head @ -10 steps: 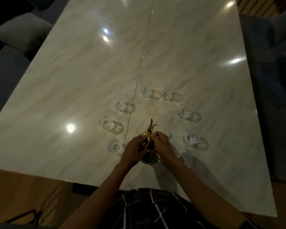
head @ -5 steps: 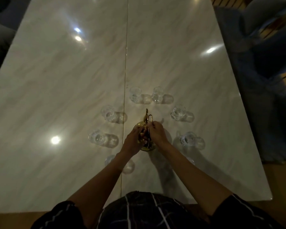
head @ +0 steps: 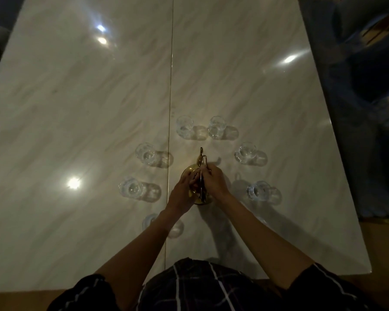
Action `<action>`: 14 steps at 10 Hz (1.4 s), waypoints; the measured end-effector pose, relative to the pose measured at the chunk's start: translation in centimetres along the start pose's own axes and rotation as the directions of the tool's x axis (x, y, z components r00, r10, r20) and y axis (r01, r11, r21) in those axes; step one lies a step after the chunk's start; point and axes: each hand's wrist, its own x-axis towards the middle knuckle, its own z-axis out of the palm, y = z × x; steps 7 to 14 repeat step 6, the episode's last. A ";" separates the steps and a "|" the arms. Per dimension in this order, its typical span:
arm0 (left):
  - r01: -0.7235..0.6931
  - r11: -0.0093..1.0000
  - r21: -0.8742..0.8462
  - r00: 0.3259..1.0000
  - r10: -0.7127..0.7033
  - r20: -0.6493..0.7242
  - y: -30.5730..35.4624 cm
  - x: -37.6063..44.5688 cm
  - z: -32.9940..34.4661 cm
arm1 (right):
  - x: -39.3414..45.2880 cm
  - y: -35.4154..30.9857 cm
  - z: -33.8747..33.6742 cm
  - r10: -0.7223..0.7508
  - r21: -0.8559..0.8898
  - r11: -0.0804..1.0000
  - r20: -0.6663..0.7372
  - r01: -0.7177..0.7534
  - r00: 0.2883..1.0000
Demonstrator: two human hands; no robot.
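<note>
Head view: marble table (head: 99,131) fills most of the frame, with a thin seam running down its middle and bright lamp reflections at upper left, centre left and upper right.
Teapot: small golden teapot (head: 190,172) stands on the table just right of the seam, at centre frame, its spout pointing toward the top and its thin loop handle raised.
Left hand: left hand (head: 183,190) comes in from below and rests on the teapot's left side, fingers curled against the body and lid.
Right hand: right hand (head: 215,181) is on the teapot's right side, fingers curled round the handle wire; both hands touch over the pot.
Glasses: clear glass cups ring the teapot, two at the top (head: 184,126) and (head: 216,126), two on the left (head: 145,153) and (head: 130,188), two on the right (head: 245,152) and (head: 258,190), each apart from it.
Hidden cup: one more glass cup (head: 149,221) lies at lower left, partly covered by the left forearm.
Clothing: dark checked shirt (head: 200,288) shows at the bottom edge.
</note>
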 end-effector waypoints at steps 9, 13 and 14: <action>0.186 0.982 0.045 0.975 -0.179 -0.129 1.5 -5.7 -0.5 | -2.5 1.3 -2.4 -0.270 -0.358 0.894 0.050 0.269 0.962; 0.186 0.982 0.045 0.975 -0.179 -0.129 1.5 -5.7 -0.5 | -2.5 1.3 -2.4 -0.270 -0.358 0.894 0.050 0.269 0.962; 0.186 0.982 0.045 0.975 -0.179 -0.129 1.5 -5.7 -0.5 | -2.5 1.3 -2.4 -0.270 -0.358 0.894 0.050 0.269 0.962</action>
